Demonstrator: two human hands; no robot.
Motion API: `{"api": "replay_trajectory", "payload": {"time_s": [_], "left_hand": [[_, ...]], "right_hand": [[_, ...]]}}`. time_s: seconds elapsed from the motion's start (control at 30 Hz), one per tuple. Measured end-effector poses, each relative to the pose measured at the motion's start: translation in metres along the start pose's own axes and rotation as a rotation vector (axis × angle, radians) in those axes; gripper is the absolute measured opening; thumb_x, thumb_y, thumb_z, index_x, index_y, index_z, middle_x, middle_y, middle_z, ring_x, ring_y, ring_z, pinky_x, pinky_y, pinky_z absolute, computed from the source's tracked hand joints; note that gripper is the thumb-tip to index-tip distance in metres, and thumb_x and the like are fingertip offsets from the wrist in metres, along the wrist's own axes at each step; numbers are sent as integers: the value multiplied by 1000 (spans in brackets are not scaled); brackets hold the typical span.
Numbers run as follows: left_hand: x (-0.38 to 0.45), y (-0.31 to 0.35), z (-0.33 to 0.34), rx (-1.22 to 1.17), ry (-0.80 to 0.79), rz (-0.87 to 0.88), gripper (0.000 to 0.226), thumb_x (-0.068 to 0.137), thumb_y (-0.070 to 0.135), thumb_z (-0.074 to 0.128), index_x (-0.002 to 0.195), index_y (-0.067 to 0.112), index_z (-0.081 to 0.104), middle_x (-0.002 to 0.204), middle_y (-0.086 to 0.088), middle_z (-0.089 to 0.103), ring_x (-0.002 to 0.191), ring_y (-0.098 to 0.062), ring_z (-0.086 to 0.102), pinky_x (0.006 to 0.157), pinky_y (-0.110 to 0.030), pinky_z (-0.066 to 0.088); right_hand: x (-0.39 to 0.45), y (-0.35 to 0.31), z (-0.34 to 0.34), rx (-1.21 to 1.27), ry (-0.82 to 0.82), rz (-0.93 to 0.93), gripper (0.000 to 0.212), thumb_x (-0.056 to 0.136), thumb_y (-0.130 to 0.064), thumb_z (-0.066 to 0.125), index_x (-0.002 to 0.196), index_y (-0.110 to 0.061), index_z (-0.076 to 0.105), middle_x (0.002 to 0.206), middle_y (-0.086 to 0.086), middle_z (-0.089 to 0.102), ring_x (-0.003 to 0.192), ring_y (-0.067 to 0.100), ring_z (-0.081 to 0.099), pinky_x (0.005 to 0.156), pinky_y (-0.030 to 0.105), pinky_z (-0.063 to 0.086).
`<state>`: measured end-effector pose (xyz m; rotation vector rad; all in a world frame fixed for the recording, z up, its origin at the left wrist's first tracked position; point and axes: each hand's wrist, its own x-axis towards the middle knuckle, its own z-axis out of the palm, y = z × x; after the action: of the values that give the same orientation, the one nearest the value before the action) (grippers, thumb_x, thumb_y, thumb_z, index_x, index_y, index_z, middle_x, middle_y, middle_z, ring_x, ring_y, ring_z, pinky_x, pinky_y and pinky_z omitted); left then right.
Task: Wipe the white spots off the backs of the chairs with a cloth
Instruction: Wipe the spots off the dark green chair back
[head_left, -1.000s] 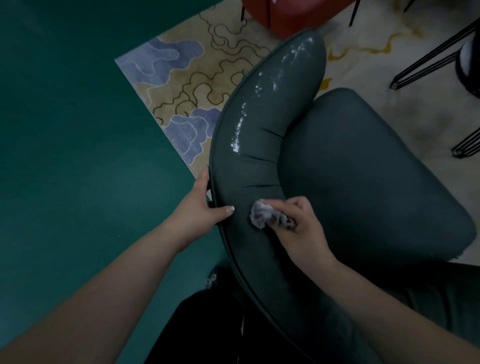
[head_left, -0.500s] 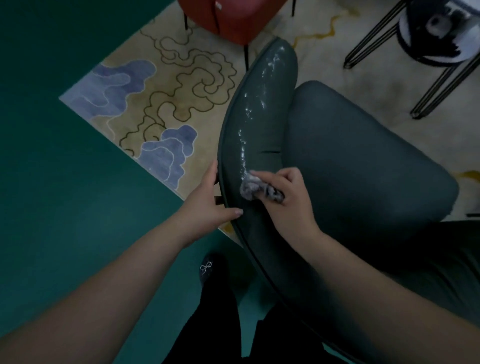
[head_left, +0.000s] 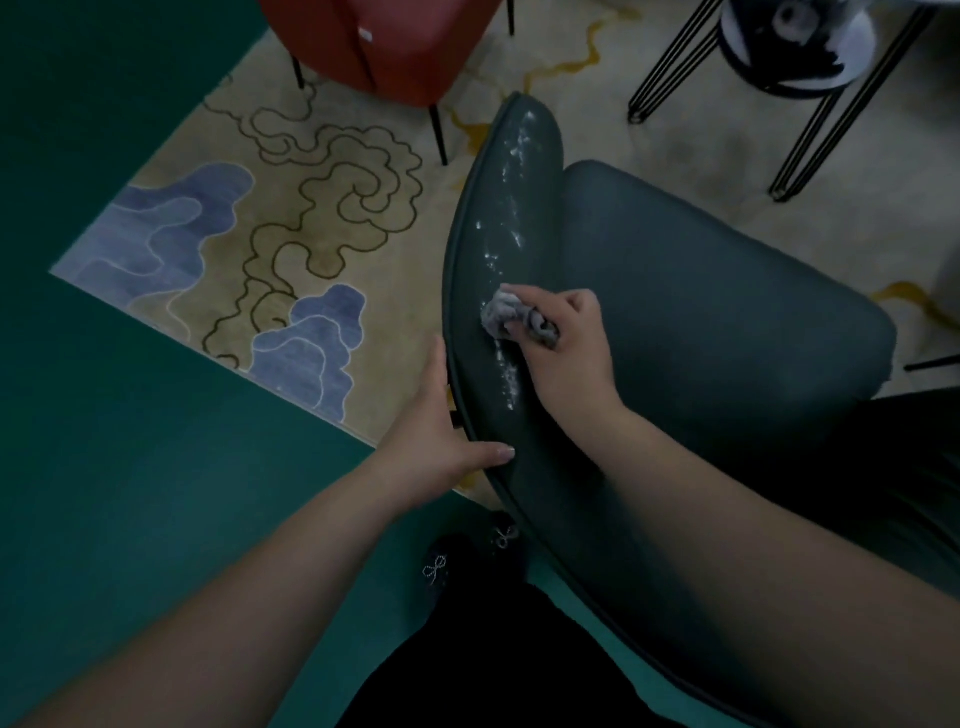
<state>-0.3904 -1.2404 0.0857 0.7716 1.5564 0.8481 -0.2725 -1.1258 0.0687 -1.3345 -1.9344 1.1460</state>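
My cloth (head_left: 503, 310) — a small grey wad, crumpled and soft-looking — sits further up the curved backrest (head_left: 498, 218) than half a second ago, now pressed against the padded top edge about midway along its arc. My right hand (head_left: 563, 347) pinches it, fingers curled round the bunched fabric, knuckles toward the seat (head_left: 717, 312). A streak of white spots (head_left: 508, 375) now shows just below the cloth, between it and my wrist, where none showed before; more flecks (head_left: 519, 150) run from the cloth up to the far tip of the back. The chair's covering is dark green, smooth and faintly glossy, with a piped seam along the outer rim. My left hand (head_left: 441, 441) holds that rim as it did earlier, thumb hooked over the top, fingers behind the back — the two hands are near each other but not touching. Beyond the chair lies a beige rug (head_left: 291, 208) with blue cloud shapes and looping dark lines on a teal floor (head_left: 104, 467); a red chair (head_left: 384, 47) and a black wire-legged stool (head_left: 795, 47) stand further off.
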Motion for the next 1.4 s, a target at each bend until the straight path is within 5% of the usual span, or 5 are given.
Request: {"api": "replay_trajectory", "payload": {"time_s": [0.53,0.73,0.9,1.23,1.4], "left_hand": [[15,4,-18,10,-49,-48,118,74,5,77,147,51,-3,139,38,30,124,-10,52,103,-44,45],[13,3,-16,19,-49,-84,114,80,3,72,146,51,-8,124,49,29,123,-8,52,104,-38,44],[11,2,-13,23,-28,-85,111,82,-1,68,147,49,-7,138,39,25,123,-6,52,105,-40,43],[8,9,-8,-9,-24,-95,106,86,-5,61,147,49,-5,134,45,24,120,-9,56,104,-41,44],[8,12,-7,3,-20,-104,104,87,-7,59,146,53,-2,132,41,35,114,-12,60,101,-44,47]], "right_hand": [[-20,27,-27,-94,-241,-342,47,80,-6,71,120,-31,65,95,0,38,87,17,48,81,22,46],[9,10,-5,9,-67,-79,43,84,-4,69,108,-39,64,96,-6,39,88,5,49,89,11,42],[-29,24,-33,-92,-247,-372,52,78,3,72,117,-30,65,93,5,40,86,19,48,79,20,44],[-34,22,-34,-8,-286,-289,48,78,2,74,115,-28,66,93,8,40,88,22,50,85,23,45],[-21,20,-36,126,-131,12,42,83,2,67,107,-32,65,94,-4,40,86,-6,49,86,7,39]]}}
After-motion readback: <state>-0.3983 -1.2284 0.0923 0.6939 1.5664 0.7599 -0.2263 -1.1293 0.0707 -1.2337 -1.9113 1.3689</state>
